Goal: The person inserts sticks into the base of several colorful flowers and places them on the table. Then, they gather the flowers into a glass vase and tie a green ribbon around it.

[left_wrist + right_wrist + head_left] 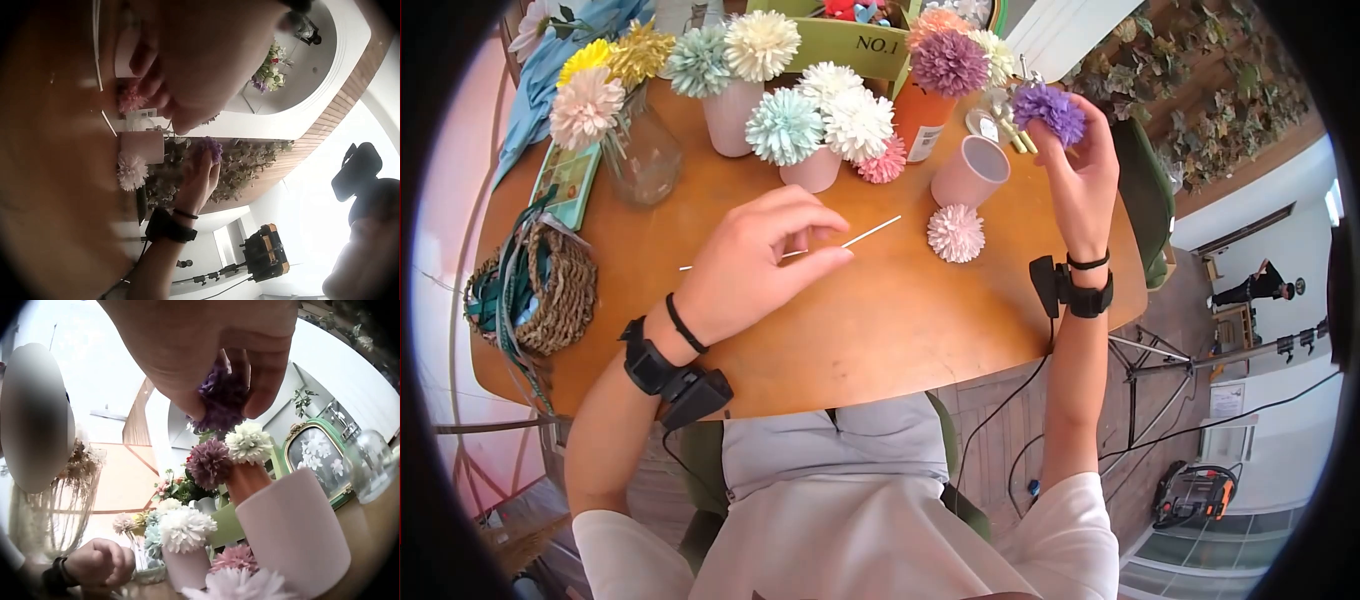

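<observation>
My right hand [1082, 185] grips a purple pompom flower [1050, 112] by its head, above the table's right side. The right wrist view shows the fingers around the purple flower [222, 400], over a pink cup [294, 531]. Thin white sticks [872, 232] lie on the wood below my left hand [760, 255], whose fingers are loosely bent and hold nothing visible. In the left wrist view a stick [109, 123] lies apart from the left hand [206, 56]. A tilted, empty-looking pink cup [962, 178] has a pale pink flower [956, 234] in front of it.
Pink cups with white and teal flowers [784, 126], an orange bottle [918, 118] and a green box [840, 42] stand at the back. At the left are a glass vase [643, 160] and a woven basket [560, 290]. Cut green stems [1015, 135] lie near the right hand.
</observation>
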`<state>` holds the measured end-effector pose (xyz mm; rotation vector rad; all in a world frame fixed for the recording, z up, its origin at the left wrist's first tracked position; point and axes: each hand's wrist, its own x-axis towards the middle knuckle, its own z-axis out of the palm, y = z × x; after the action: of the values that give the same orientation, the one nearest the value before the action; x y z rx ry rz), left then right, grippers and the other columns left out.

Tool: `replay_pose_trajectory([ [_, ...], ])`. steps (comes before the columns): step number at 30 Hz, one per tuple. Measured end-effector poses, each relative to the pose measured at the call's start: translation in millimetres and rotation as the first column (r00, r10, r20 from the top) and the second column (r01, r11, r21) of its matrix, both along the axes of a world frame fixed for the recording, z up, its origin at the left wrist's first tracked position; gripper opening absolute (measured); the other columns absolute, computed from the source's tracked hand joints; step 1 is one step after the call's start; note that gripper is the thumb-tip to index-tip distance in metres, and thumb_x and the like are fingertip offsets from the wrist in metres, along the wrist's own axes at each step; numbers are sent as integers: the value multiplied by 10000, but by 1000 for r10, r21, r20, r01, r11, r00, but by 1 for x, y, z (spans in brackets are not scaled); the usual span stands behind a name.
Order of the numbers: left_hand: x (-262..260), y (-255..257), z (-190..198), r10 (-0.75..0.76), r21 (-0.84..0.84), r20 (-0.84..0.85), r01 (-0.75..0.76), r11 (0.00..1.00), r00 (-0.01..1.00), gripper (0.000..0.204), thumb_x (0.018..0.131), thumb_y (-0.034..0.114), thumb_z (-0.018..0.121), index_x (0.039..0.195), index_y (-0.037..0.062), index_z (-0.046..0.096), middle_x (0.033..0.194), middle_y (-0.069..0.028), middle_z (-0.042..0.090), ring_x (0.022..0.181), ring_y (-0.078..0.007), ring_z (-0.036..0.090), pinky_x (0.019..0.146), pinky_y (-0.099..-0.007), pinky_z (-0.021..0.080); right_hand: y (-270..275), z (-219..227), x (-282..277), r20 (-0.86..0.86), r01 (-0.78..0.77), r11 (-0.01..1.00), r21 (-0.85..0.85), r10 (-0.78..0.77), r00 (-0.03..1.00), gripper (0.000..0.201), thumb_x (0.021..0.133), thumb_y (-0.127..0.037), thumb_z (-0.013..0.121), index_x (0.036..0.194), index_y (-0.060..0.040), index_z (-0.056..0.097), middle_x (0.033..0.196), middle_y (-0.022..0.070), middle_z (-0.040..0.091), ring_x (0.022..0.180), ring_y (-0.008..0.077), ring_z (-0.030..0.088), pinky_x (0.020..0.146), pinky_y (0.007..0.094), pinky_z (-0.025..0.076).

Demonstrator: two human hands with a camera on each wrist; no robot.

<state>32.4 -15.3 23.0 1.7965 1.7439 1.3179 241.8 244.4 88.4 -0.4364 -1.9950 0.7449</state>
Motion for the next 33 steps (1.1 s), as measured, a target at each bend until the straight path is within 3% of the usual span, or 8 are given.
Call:
replay_pose_trajectory([
  [3,6,3,-9,-70,77,-187,86,993,980,301,894,111,723,1178,19,683,1177,-119,627,1112,-311,584,979,-409,480,-18,-2,-6,-81,-173,968,-182,161,984,409,941,-73,720,1306,7,554,1118,50,676,978,104,650,773,237,549],
  [13,2,4,-19,-114,37,-473,149,988,874,248,888,136,737,1112,40,690,1024,-64,673,1043,-240,614,907,-378,512,-76,-10,-45,-23,-417,685,-597,505,863,375,1030,-334,623,1215,-8,627,992,43,688,682,97,648,537,224,498],
  [16,12,-1,2,-2,-155,79,14,988,997,403,883,102,762,1261,50,634,1171,-60,667,1127,-181,612,928,-351,509,-82,-13,-55,77,-400,629,-667,592,803,412,1043,-405,589,1172,-21,667,893,11,681,641,64,612,510,201,459],
  [19,13,8,-15,2,150,477,-83,985,879,592,874,154,794,1399,54,538,1253,-70,645,1113,-177,631,887,-328,532,-94,-26,-60,141,-353,614,-706,610,780,431,1044,-444,577,1091,-35,703,839,-1,673,621,40,579,502,193,429],
  [25,3,5,-15,-107,130,350,65,989,931,649,878,31,769,1458,7,480,1414,-87,565,1256,-166,574,1069,-329,475,-89,-40,-57,201,-383,540,-750,736,646,474,1062,-465,529,1085,-29,713,712,-14,637,609,42,560,505,202,405],
  [29,2,6,-14,-69,71,630,31,997,773,556,905,-19,732,1412,-54,507,1344,-86,611,1194,-151,609,1050,-311,487,-83,-20,-49,291,-288,743,-605,542,788,394,1045,-377,579,1043,-16,737,757,31,695,611,102,594,548,260,473],
  [32,-2,8,-10,-36,23,665,28,999,746,518,907,-22,732,1378,-80,525,1257,-84,653,1150,-148,631,1034,-311,500,-66,-41,-53,437,-352,930,102,276,856,245,981,-250,658,1034,-28,747,824,92,731,608,178,624,590,305,517],
  [33,-2,9,-11,-33,22,664,25,999,747,500,904,-19,737,1362,-72,545,1234,-79,664,1133,-150,639,1018,-313,514,-66,-38,-46,549,-371,926,76,272,790,179,901,-177,714,1021,-50,752,884,122,719,697,264,665,658,363,550],
])
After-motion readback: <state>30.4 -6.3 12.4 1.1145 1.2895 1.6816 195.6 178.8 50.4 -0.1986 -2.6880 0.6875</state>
